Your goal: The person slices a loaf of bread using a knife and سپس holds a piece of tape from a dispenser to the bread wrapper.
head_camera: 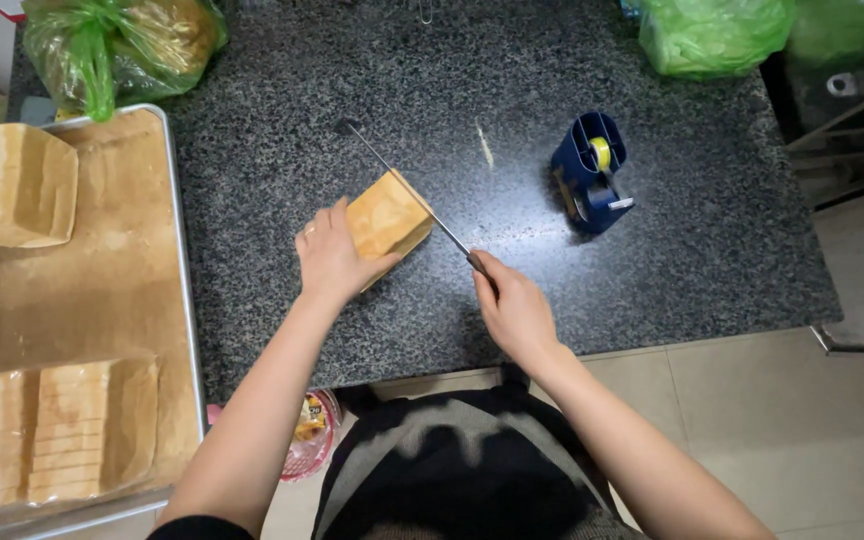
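The left hand (330, 258) presses, fingers curled, on a small loaf (387, 217) in the middle of the counter (702, 250); the right hand (512, 305) grips a knife (407, 188) whose blade lies across the loaf's top. The cut looks barely begun. On the tray (177, 250) at left lie a whole loaf (14, 185) and a sliced loaf (52, 435) in clear wrap. Green bags (112, 45) sit at the far corners; a blue tape dispenser (589, 172) stands to the right
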